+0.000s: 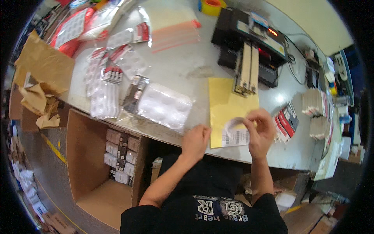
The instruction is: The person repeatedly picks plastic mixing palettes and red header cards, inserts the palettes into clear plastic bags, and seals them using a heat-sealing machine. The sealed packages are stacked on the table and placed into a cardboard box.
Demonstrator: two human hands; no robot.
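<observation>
A yellow sheet or envelope [223, 99] lies at the table's front edge between my hands. My right hand [261, 132], its fingers pinched, holds the upper end of a white barcode label strip [235, 138]. That strip curls up from the yellow sheet, and its printed lower part lies over the sheet's near end. My left hand [196, 143] rests closed at the sheet's left edge; what its fingers hold, if anything, is hidden. Left of it lies a clear blister pack [165, 107] with a black card.
A black machine [253, 37] with a lit red display stands at the back, its rails over the yellow sheet. Red-and-black cards [286, 121] and card stacks [314, 102] lie right. More blister packs [104, 102] are left; an open carton [87, 163] holding packs stands below.
</observation>
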